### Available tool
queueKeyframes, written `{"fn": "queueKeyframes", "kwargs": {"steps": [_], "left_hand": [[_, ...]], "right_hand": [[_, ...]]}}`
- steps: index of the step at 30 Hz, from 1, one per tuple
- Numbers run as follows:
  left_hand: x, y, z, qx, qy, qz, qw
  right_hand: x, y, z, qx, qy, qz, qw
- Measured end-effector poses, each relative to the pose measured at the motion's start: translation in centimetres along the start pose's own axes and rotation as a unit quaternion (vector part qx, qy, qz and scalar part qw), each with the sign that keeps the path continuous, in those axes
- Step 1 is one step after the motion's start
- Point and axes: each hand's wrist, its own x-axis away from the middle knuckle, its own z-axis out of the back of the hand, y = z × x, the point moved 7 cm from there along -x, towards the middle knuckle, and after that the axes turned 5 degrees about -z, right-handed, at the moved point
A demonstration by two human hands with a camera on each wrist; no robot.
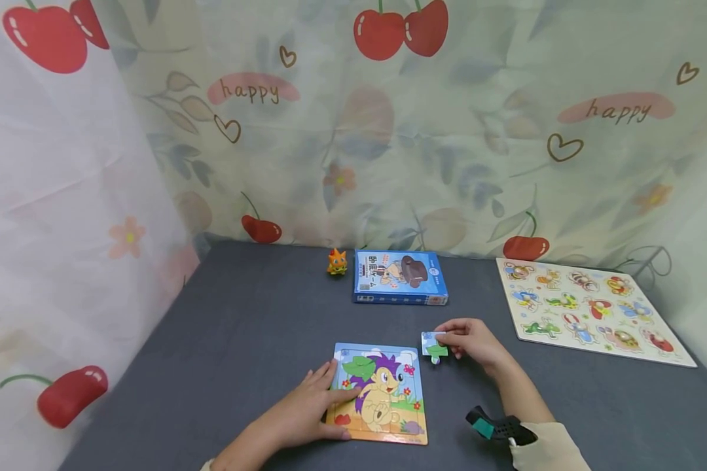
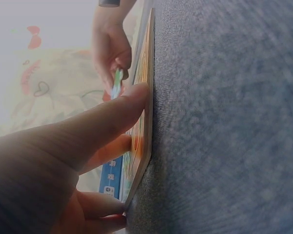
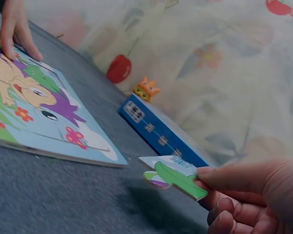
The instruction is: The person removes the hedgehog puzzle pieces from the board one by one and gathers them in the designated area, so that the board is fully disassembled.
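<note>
In the head view a square hedgehog jigsaw puzzle (image 1: 409, 418) lies flat on the dark table. My left hand (image 1: 309, 409) rests on its left side, thumb near the lower edge and the other fingers spread over the picture. The left wrist view shows the thumb (image 2: 122, 107) on the puzzle's face. Just beyond the puzzle's upper right corner, my right hand (image 1: 474, 343) pinches a jigsaw piece (image 1: 432, 345) with blue sky and green leaf on it. In the right wrist view this jigsaw piece (image 3: 173, 175) is held above the table, apart from the puzzle.
A blue box (image 1: 399, 278) stands behind the puzzle, with a small orange toy figure (image 1: 337, 261) left of it. To the right lies a white insect board (image 1: 595, 311). A black strap (image 1: 495, 426) is around the right wrist. Printed curtains (image 1: 353, 131) hang behind the table.
</note>
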Motion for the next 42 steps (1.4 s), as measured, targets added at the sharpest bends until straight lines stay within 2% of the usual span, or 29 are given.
{"fn": "queueKeyframes", "kwargs": {"steps": [11,23,29,36,42], "left_hand": [[-0.1,-0.1,-0.2,0.001,-0.007,0.009,0.9999],[-0.2,-0.2,-0.2,0.006,-0.008,0.006,0.9999],[-0.3,-0.2,-0.1,0.002,-0.012,0.006,0.9999],[-0.2,-0.3,-0.1,0.001,-0.011,0.007,0.9999],[-0.2,-0.5,-0.3,0.003,-0.011,0.011,0.9999]], "right_hand": [[0.5,1.8,1.3,0.007,-0.003,-0.021,0.9997],[0.5,2.0,1.5,0.039,0.006,-0.026,0.9989],[0.5,1.7,1.4,0.064,0.027,-0.013,0.9975],[0.5,1.3,1.2,0.097,0.045,0.021,0.9941],[0.4,1.2,1.1,0.107,0.058,0.026,0.9922]]}}
